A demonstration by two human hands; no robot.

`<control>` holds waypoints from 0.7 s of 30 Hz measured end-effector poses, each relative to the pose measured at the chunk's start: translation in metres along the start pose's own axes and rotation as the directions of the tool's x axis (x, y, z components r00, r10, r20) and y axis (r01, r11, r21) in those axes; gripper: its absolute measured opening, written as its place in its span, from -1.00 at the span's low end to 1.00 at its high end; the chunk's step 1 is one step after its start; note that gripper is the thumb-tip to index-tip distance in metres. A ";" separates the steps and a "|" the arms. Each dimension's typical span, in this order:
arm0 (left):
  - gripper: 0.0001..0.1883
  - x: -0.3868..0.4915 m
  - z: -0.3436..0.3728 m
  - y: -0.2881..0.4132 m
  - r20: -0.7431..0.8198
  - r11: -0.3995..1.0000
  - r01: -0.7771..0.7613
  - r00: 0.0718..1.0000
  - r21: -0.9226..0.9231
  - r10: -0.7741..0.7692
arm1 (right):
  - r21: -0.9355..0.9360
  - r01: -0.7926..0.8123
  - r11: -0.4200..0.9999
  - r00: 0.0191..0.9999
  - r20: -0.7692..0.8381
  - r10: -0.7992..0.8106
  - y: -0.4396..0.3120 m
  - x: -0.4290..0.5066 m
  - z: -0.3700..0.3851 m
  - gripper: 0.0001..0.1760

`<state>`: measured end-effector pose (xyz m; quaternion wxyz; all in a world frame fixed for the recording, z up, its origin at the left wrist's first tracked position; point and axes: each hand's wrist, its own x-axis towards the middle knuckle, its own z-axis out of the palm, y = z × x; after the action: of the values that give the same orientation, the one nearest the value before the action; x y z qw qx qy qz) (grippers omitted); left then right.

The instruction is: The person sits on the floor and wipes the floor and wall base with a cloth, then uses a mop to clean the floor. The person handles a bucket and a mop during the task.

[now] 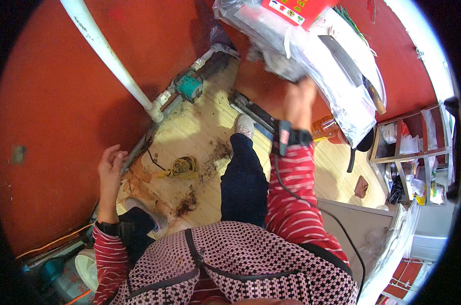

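Observation:
My left hand [111,164] hangs beside the red wall [55,126], its fingers loosely curled and apart, with nothing in them. My right hand [302,101] reaches forward at the edge of a plastic-covered surface [310,65] and is motion-blurred. Just beyond its fingers is a blurred greyish mass [282,65], perhaps a cloth or bag; whether the hand grips it is unclear. A cleaver [341,59] with a wooden handle lies on that surface, near a red box [291,11] and some green stalks [346,19]. Below the right hand, a bottle of orange-brown liquid [324,129] stands partly hidden.
Dark dirt [186,204] lies scattered on the wood-patterned floor [177,131], beside a crumpled yellow bag [184,167]. A green pump [189,87] and a white pipe [112,57] run along the wall. At right stands a loaded shelf rack [409,156]. A cable [341,221] trails from my right wrist.

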<state>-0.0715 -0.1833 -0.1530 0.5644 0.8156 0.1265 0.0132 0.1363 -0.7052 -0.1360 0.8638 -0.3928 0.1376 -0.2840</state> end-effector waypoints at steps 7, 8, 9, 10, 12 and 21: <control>-0.69 -0.005 -0.007 -0.020 0.012 0.994 -0.067 0.998 0.086 0.066 | 0.052 0.163 0.985 0.967 -0.205 -0.149 -0.075 0.009 -0.146 -0.46; -0.70 -0.006 -0.008 -0.019 0.027 0.994 -0.072 0.997 0.084 0.070 | -0.035 0.229 0.973 0.944 -0.238 -0.230 -0.067 0.016 -0.143 -0.46; -0.70 -0.008 -0.008 -0.018 0.029 0.993 -0.070 0.997 0.095 0.068 | -0.107 0.287 0.952 0.902 -0.304 -0.306 -0.057 0.017 -0.135 -0.46; -0.70 -0.009 -0.007 -0.015 0.030 0.992 -0.068 0.997 0.106 0.065 | -0.240 0.403 0.883 0.808 -0.361 -0.466 -0.038 0.020 -0.118 -0.44; -0.69 -0.010 -0.005 -0.008 0.025 0.997 -0.021 0.999 0.076 0.020 | -0.605 0.465 0.646 0.701 -0.194 -0.686 0.004 0.012 -0.074 -0.52; -0.69 -0.016 -0.008 0.003 0.003 0.991 0.003 1.000 0.136 -0.003 | -0.384 0.911 -0.149 0.353 0.914 -0.198 0.063 -0.011 0.056 -0.40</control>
<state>-0.0880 -0.1809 -0.1453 0.5079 0.8520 0.1273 0.0022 0.1778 -0.6314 -0.1472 0.1738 -0.8854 -0.2056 -0.3789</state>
